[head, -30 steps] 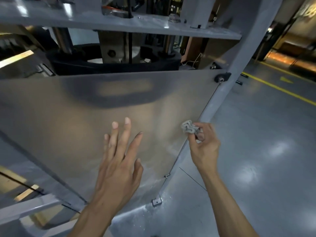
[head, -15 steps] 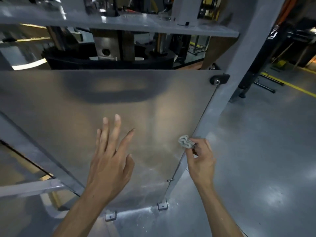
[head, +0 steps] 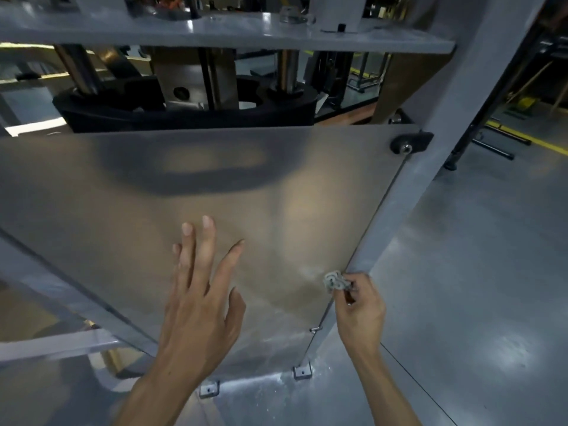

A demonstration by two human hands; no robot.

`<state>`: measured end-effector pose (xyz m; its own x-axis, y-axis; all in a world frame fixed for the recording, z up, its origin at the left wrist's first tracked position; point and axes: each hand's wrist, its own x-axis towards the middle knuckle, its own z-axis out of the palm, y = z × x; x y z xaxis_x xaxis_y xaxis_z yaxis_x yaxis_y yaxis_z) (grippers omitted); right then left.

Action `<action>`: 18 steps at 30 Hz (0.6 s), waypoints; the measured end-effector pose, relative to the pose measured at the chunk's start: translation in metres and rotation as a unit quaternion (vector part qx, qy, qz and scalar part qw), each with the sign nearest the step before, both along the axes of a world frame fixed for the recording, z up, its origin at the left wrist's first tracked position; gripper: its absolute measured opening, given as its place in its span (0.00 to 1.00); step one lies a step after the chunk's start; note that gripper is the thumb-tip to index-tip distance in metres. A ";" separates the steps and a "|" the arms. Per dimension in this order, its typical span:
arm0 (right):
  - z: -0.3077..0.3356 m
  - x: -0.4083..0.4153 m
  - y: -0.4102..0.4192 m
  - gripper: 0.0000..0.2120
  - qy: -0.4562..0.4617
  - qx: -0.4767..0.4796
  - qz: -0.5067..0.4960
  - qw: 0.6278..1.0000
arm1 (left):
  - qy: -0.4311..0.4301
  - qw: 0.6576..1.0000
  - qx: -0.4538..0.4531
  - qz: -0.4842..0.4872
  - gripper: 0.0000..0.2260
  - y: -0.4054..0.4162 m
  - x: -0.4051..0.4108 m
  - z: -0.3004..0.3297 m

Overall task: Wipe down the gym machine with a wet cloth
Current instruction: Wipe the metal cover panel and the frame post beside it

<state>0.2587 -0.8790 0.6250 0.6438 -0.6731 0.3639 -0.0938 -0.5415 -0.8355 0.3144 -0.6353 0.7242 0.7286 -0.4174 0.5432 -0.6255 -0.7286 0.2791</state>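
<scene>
1. Metal panel (head: 190,192) of the gym machine fills my view; its left side runs out of frame and its sheen blurs any detail.
2. Grey frame post (head: 442,167) slants up to the right along the panel's edge.
3. My left hand (head: 199,305) is spread wide over the panel; whether it touches, I cannot tell.
4. My right hand (head: 359,305) pinches the crumpled cloth (head: 335,280) against the panel's right edge, beside the post.

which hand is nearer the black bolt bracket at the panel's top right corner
Right. The right hand, pinching the cloth, sits at the panel's right edge directly below the bracket. The left hand is spread over the panel's lower middle, farther left of it.
</scene>
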 end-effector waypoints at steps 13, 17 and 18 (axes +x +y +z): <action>0.022 0.006 0.018 0.15 -0.020 0.024 -0.072 0.997 | -0.026 0.998 0.003 -0.053 0.29 0.012 0.009 -0.005; 0.032 0.012 0.023 0.16 -0.043 0.041 -0.100 0.993 | -0.032 0.998 0.014 -0.048 0.30 0.015 0.008 -0.003; 0.029 0.014 0.027 0.16 -0.042 0.050 -0.099 0.993 | -0.032 0.998 0.018 -0.045 0.30 0.014 0.008 -0.002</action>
